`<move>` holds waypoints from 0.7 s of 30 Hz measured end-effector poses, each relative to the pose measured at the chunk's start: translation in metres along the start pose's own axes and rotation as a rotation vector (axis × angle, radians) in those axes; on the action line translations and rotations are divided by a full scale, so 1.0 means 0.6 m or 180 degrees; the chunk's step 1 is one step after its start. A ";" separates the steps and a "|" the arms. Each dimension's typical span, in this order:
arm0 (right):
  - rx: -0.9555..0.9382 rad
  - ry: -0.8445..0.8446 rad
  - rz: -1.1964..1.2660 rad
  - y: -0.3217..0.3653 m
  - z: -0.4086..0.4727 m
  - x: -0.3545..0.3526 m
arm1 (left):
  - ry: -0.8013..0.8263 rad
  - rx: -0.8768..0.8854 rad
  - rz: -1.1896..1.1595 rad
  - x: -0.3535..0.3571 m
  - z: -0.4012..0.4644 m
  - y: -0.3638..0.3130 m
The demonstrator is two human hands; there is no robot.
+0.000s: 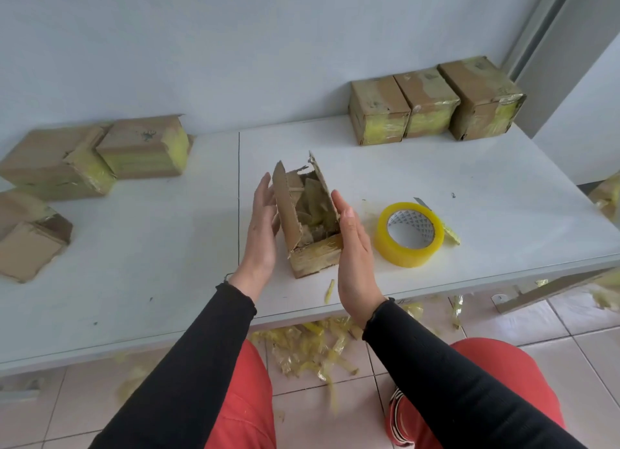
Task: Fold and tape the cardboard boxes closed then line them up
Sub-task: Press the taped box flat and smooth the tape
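Cardboard box (310, 220) stands open-topped near the front edge of the white bench (335, 153), its flaps upright and ragged, with crumpled yellowish tape visible inside. Left hand (263, 227) lies flat against the box's left flap, fingers straight and together, gripping nothing. Right hand (354, 244) presses flat against the box's right side, fingers likewise straight. Roll of yellow tape (410, 233) lies on its side just right of the box, apart from the right hand. Three taped boxes (432, 103) sit touching in a row at the back right, against the wall. Several more boxes (84, 156) lie in a loose cluster on the left of the bench, some with flaps open. Tape scraps (312, 348) litter the tiled floor below the bench's front edge.
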State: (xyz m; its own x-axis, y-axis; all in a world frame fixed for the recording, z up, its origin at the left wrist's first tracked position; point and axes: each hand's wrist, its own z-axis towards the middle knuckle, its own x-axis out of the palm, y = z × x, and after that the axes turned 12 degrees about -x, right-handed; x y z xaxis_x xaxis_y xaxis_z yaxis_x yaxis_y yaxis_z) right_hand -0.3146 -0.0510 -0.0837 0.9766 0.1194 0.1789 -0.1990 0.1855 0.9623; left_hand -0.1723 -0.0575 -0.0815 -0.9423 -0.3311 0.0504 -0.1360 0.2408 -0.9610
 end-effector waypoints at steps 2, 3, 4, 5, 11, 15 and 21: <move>0.0035 0.0020 0.0033 -0.002 0.008 -0.002 | 0.0152 0.0045 0.0017 -0.001 -0.006 0.001; 0.0075 0.0054 0.0061 0.002 0.014 -0.003 | 0.0229 0.0100 0.0035 -0.001 -0.010 0.001; 0.0137 0.0107 0.0085 0.004 0.021 -0.005 | 0.0264 0.0162 0.0090 0.001 -0.017 0.000; 0.0213 0.0189 0.0115 0.006 0.030 -0.006 | 0.0268 0.0198 0.0189 0.005 -0.024 0.000; 0.0399 0.0846 -0.0082 0.004 0.061 -0.012 | 0.0105 0.0489 0.0617 0.023 -0.034 0.013; 0.0389 0.1026 -0.0228 -0.012 0.055 -0.016 | -0.0341 0.0455 0.0717 0.031 -0.023 0.021; 0.0376 0.1078 -0.0212 -0.013 0.053 -0.020 | -0.0381 0.0343 0.0945 0.031 -0.020 0.015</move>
State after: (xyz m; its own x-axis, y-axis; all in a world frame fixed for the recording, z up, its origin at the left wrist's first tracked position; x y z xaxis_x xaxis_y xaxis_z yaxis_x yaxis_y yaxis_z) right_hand -0.3221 -0.0848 -0.0871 0.9007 0.4308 0.0560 -0.1056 0.0921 0.9901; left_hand -0.1948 -0.0507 -0.0858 -0.8924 -0.3673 -0.2620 0.1780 0.2472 -0.9525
